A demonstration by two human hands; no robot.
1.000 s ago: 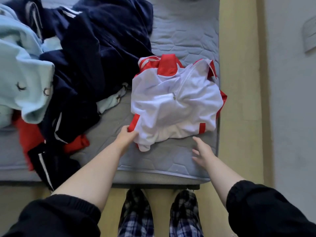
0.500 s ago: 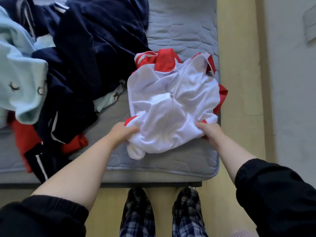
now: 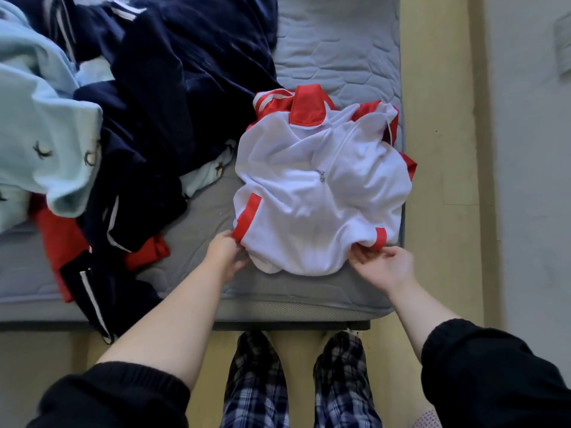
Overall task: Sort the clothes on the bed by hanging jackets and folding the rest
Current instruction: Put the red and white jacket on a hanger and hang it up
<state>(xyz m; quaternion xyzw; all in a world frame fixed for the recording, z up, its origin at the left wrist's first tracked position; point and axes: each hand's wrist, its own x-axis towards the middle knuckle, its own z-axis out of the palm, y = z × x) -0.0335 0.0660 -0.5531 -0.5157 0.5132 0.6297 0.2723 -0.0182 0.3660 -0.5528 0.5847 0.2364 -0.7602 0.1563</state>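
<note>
Partly hidden: left hand [image 3: 226, 253] fingers under white jacket [image 3: 315, 199].

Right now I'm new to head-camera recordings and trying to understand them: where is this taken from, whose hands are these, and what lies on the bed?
There is no machine: a person wears a camera on the head, so this single picture looks forward and down from there. The left hand and the right hand each grip the lower edge of a white and red jacket lying on the grey mattress. Left of it lies a pile: navy clothes, a light blue garment and a red cloth.
</note>
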